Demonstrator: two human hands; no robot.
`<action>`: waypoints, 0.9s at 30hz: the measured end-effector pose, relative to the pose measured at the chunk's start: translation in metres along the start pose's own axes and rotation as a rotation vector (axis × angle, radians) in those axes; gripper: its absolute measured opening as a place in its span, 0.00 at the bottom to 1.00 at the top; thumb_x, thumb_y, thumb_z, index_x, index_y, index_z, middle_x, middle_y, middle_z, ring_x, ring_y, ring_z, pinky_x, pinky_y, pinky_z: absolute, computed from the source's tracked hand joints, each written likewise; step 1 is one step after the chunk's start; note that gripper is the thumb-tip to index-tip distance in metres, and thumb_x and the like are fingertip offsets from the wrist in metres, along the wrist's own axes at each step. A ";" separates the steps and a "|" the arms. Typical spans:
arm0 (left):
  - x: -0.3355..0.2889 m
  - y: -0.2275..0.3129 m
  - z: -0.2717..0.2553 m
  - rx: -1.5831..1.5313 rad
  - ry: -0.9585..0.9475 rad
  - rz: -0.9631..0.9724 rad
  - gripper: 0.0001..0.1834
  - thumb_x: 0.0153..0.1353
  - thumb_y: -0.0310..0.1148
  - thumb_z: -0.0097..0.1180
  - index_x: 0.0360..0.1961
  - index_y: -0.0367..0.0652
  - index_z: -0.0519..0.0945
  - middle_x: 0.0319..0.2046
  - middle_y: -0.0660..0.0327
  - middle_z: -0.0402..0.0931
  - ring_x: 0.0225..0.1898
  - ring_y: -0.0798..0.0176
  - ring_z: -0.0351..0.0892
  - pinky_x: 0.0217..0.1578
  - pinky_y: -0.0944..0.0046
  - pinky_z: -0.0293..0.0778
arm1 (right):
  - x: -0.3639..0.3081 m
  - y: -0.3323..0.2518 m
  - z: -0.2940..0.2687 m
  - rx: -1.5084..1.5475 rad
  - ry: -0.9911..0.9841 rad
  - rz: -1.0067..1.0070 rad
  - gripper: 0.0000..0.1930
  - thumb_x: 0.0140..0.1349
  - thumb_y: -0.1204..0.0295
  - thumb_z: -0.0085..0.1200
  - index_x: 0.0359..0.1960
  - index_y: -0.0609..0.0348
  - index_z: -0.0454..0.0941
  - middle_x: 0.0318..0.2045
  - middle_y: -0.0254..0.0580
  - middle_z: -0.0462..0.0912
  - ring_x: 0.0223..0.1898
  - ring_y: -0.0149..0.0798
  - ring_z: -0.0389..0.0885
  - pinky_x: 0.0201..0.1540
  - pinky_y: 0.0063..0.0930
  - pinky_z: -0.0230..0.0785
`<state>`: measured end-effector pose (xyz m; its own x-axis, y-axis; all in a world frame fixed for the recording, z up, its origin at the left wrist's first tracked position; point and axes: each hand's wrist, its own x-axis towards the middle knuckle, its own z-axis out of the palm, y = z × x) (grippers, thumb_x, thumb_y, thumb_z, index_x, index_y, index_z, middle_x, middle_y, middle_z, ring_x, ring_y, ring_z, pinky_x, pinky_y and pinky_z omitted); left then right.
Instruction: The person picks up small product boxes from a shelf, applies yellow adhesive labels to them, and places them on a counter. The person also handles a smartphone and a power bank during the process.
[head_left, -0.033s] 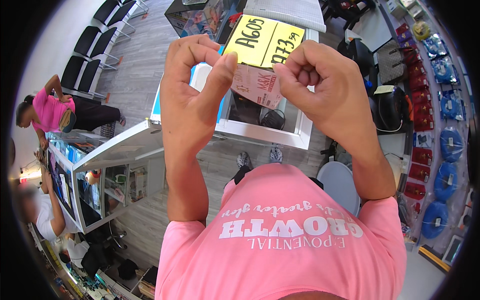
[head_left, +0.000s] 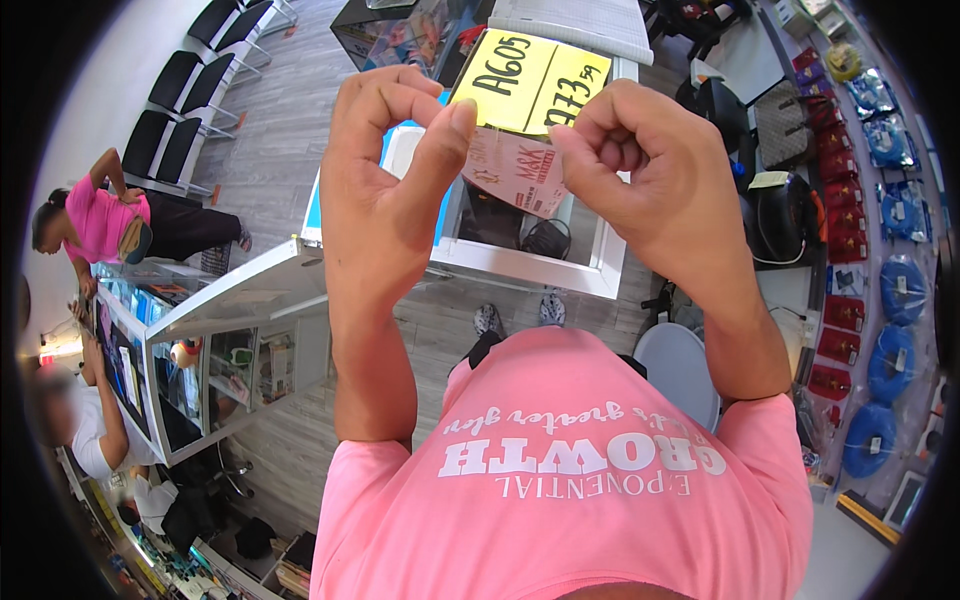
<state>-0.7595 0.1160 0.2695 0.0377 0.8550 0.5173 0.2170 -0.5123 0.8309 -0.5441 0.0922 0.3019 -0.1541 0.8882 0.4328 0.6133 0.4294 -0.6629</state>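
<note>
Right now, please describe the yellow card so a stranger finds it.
Beyond the pink shirt stands a white-framed counter. Over it, between the left hand and right hand, is the yellow card. Unlike the pink paper below, it is bright yellow with black handwriting.

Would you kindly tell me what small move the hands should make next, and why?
Perhaps smooth the yellow label along its lower edge: the left hand and right hand reach that edge's two ends, with a pink printed panel showing below.
</note>
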 end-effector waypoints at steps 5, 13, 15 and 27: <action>0.010 0.004 0.005 -0.023 -0.013 -0.118 0.14 0.65 0.39 0.68 0.34 0.39 0.80 0.46 0.58 0.77 0.49 0.62 0.78 0.57 0.61 0.70 | 0.001 0.000 -0.004 0.027 0.004 0.036 0.10 0.65 0.73 0.65 0.30 0.63 0.76 0.21 0.25 0.72 0.25 0.19 0.62 0.26 0.19 0.57; 0.019 -0.002 0.003 0.092 -0.106 -0.228 0.16 0.65 0.41 0.67 0.33 0.37 0.81 0.44 0.59 0.76 0.44 0.64 0.78 0.50 0.63 0.74 | 0.007 -0.004 -0.002 -0.154 -0.034 0.046 0.12 0.64 0.70 0.64 0.28 0.63 0.75 0.19 0.31 0.72 0.21 0.24 0.63 0.25 0.24 0.59; 0.019 -0.002 0.002 0.096 -0.121 -0.243 0.16 0.65 0.41 0.67 0.34 0.37 0.81 0.44 0.59 0.75 0.44 0.64 0.78 0.49 0.64 0.75 | 0.007 -0.003 -0.002 -0.196 -0.030 0.016 0.12 0.63 0.70 0.64 0.28 0.63 0.75 0.19 0.35 0.73 0.21 0.27 0.64 0.25 0.26 0.60; 0.017 -0.007 -0.003 0.027 -0.175 -0.184 0.12 0.66 0.36 0.66 0.35 0.38 0.79 0.46 0.60 0.73 0.45 0.65 0.78 0.48 0.62 0.78 | 0.006 -0.008 -0.002 -0.252 -0.036 -0.029 0.11 0.62 0.71 0.64 0.28 0.63 0.75 0.22 0.40 0.75 0.22 0.33 0.69 0.27 0.31 0.64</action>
<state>-0.7637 0.1337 0.2726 0.1630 0.9358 0.3127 0.2619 -0.3466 0.9007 -0.5481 0.0934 0.3108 -0.1991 0.8833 0.4243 0.7812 0.4045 -0.4755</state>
